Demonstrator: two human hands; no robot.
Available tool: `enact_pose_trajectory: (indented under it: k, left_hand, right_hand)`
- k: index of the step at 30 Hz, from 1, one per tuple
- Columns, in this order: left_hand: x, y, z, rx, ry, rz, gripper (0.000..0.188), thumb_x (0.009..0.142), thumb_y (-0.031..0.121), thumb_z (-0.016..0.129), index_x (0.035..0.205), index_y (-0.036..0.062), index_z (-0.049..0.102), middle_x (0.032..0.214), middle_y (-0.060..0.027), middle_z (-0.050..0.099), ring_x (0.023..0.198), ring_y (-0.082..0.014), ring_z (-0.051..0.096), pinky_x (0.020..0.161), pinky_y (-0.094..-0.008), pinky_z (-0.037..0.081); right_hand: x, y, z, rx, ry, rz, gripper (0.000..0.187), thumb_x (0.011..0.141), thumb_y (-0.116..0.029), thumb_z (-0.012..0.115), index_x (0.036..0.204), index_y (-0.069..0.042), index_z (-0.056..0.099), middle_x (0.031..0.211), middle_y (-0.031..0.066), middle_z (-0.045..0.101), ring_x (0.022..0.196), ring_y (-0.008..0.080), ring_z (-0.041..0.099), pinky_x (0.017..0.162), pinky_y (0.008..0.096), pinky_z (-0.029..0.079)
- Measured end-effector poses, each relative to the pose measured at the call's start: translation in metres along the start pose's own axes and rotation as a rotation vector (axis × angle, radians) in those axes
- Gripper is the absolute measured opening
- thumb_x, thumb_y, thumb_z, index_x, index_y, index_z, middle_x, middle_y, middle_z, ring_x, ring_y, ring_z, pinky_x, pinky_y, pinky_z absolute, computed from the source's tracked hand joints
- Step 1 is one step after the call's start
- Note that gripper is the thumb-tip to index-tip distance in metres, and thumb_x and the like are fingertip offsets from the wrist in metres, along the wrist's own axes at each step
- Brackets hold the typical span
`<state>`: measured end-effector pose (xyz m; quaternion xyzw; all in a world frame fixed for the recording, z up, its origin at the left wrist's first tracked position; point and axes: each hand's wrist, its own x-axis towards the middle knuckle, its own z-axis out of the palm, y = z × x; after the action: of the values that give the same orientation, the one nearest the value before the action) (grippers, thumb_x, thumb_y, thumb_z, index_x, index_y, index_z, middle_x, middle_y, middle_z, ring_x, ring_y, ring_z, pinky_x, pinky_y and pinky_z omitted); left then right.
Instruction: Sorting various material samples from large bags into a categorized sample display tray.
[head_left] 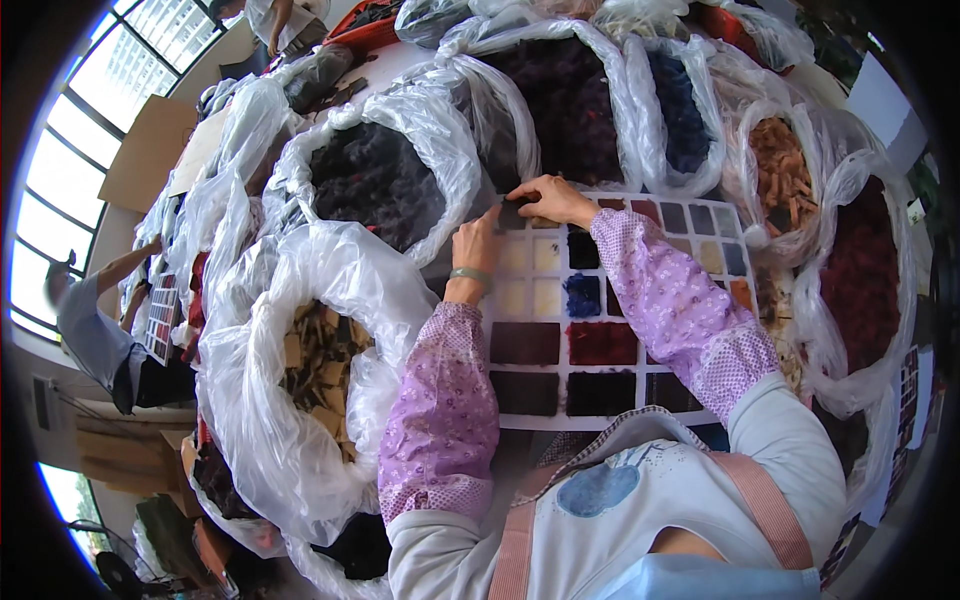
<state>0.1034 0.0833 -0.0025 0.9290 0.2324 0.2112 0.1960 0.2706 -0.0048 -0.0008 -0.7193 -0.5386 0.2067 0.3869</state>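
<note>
A white grid tray (563, 385) lies in front of me, its square and oblong compartments filled with cream, black, blue, dark red, grey and brown fluffy or flat pieces. At its far left corner, my left hand (473, 250) is closed, the index finger reaching to the corner compartment. Beside it my right hand (558, 201) is closed too, fingertips pinched together over the same corner, near something dark. What either hand's fingers hold is too small to make out. A dark red piece (602, 343) and a blue piece (582, 296) sit in nearby compartments.
Plastic-lined containers crowd round the tray: a bag of dark grey fluff (375, 185), one of tan and brown pieces (325, 375), one of orange-brown pieces (783, 175), one of dark red fluff (862, 280). At far left another person (100, 325) holds a similar tray.
</note>
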Motion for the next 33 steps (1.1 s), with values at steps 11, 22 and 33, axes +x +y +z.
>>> enact_pose_trajectory:
  k: [11,22,33]
  left_hand:
    - [0.004,-0.006,0.009,-0.067,0.050,-0.026,0.053,0.062,0.009,0.065,0.112,0.0205,0.056,0.078,-0.0135,0.062,0.074,-0.0298,0.060,0.069,-0.0389,0.046]
    - [-0.010,0.005,0.013,0.271,-0.015,0.037,0.030,0.076,0.012,0.052,0.105,0.0174,0.059,0.081,-0.0126,0.059,0.074,-0.0304,0.060,0.061,-0.0406,0.048]
    - [-0.003,0.015,0.006,0.374,-0.028,-0.042,0.009,0.074,0.008,0.053,0.076,0.0055,0.062,0.074,-0.0169,0.061,0.071,-0.0341,0.061,0.059,-0.0414,0.050]
  right_hand:
    - [0.011,0.000,0.000,-0.162,-0.102,-0.117,0.047,0.063,-0.013,0.064,0.108,-0.002,0.056,0.101,0.0141,0.061,0.095,0.0255,0.058,0.084,0.0318,0.044]
    - [-0.001,-0.015,0.025,-0.673,0.045,-0.264,0.021,0.072,-0.002,0.053,0.087,-0.010,0.065,0.095,0.0107,0.056,0.092,0.0268,0.054,0.077,0.0357,0.047]
    - [-0.016,0.005,0.008,-0.472,0.047,-0.303,0.020,0.077,-0.015,0.051,0.089,-0.012,0.067,0.104,0.0063,0.058,0.098,0.0244,0.054,0.082,0.0352,0.044]
